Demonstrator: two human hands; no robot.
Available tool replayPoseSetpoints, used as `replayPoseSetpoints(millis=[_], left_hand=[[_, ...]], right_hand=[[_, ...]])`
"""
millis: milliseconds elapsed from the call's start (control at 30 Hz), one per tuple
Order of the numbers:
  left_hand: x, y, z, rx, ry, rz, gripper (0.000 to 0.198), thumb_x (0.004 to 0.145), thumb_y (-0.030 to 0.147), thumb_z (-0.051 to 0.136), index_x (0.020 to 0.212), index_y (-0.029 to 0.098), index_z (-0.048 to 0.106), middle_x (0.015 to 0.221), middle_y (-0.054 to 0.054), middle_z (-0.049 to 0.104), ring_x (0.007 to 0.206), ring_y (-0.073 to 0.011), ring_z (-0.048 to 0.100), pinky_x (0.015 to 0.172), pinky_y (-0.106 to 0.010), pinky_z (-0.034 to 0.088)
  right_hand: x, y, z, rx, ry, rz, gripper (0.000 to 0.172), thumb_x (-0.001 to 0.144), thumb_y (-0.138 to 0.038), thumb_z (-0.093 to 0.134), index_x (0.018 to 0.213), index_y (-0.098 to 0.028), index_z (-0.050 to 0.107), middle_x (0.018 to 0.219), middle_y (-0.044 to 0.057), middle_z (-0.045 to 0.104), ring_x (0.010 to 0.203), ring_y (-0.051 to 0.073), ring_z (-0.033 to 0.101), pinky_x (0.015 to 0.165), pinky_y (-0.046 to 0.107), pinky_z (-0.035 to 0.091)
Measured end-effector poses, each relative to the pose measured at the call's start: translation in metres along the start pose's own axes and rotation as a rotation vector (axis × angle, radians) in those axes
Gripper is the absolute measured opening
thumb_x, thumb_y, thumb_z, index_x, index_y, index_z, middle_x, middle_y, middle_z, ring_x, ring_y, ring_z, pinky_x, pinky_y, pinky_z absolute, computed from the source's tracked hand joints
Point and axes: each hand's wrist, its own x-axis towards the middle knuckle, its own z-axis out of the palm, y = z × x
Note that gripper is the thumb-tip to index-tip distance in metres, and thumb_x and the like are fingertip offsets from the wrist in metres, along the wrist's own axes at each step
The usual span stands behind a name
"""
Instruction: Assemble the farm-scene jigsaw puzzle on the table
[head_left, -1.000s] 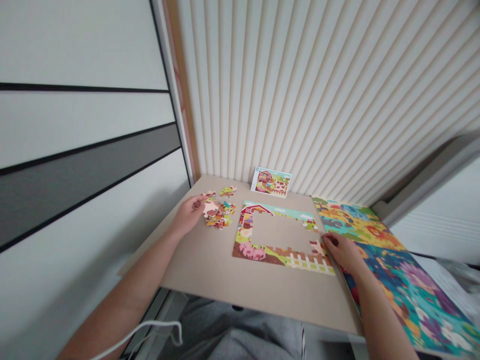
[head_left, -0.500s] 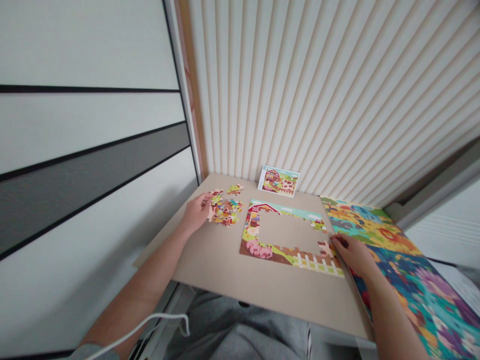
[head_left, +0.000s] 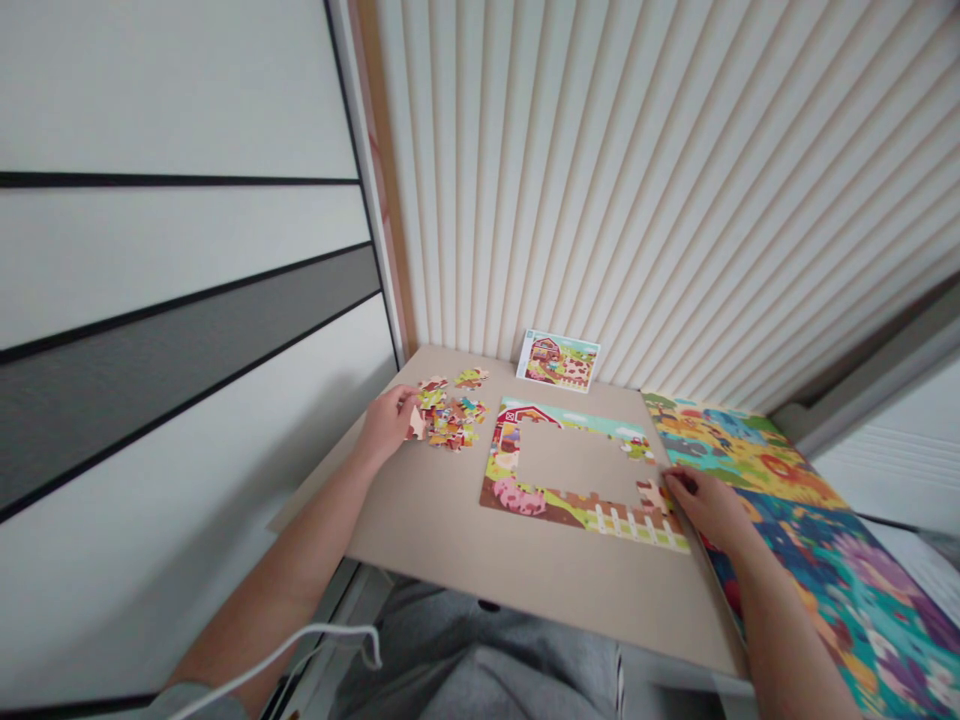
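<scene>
A jigsaw puzzle of a farm [head_left: 540, 505] lies on the beige board, its border joined and its middle bare. At the left, my left hand [head_left: 386, 425] is closed at the edge of a pile of loose puzzle pieces [head_left: 454, 425], its fingertips on a pinkish puzzle piece [head_left: 415, 425]. My right hand [head_left: 705, 505] rests at the puzzle's right edge, thumb and fingers pinched together; what they hold, if anything, is hidden. Beside those fingertips, a brown-and-white piece [head_left: 649, 494] sits inside the lower right corner of the border.
A small picture card [head_left: 559, 360] of the same farm scene leans against the pleated blind [head_left: 570, 180]. Colourful animal picture sheets [head_left: 825, 590] lie along the right. A white cable [head_left: 322, 631] crosses near my left forearm. White panels stand at the left.
My left hand has shifted slightly left and down, and the pinkish piece has slid left with it, away from the pile. My right hand has stayed in place.
</scene>
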Motion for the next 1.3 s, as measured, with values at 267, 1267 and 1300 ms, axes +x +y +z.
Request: replayPoseSetpoints(millis=[267, 1267, 1300], left_hand=[[-0.003, -0.005, -0.003, 0.451, 0.083, 0.017, 0.029, 0.093, 0.031, 0.048, 0.109, 0.018, 0.069, 0.104, -0.015, 0.072, 0.099, -0.0314, 0.065, 0.089, -0.042, 0.047], [-0.008, 0.013, 0.001, 0.101, -0.260, 0.268, 0.038, 0.098, 0.039, 0.045, 0.113, 0.019, 0.073, 0.109, -0.010, 0.075, 0.099, -0.0251, 0.070, 0.090, -0.035, 0.051], [-0.006, 0.012, 0.001, 0.111, -0.221, 0.259, 0.038, 0.098, 0.039, 0.044, 0.111, 0.018, 0.073, 0.107, -0.010, 0.076, 0.097, -0.0251, 0.070, 0.089, -0.034, 0.051]], right_hand=[[-0.002, -0.004, -0.002, -0.014, 0.007, -0.008, 0.035, 0.091, -0.045, 0.047, 0.105, -0.024, 0.072, 0.094, 0.007, 0.076, 0.083, 0.027, 0.070, 0.068, 0.033, 0.047], [0.001, 0.003, 0.001, -0.003, -0.005, -0.024, 0.039, 0.091, -0.046, 0.046, 0.108, -0.022, 0.072, 0.095, 0.008, 0.076, 0.083, 0.027, 0.069, 0.070, 0.033, 0.046], [0.001, 0.003, 0.000, -0.003, -0.002, -0.027, 0.039, 0.091, -0.046, 0.046, 0.108, -0.022, 0.072, 0.096, 0.008, 0.076, 0.083, 0.027, 0.069, 0.070, 0.033, 0.046]])
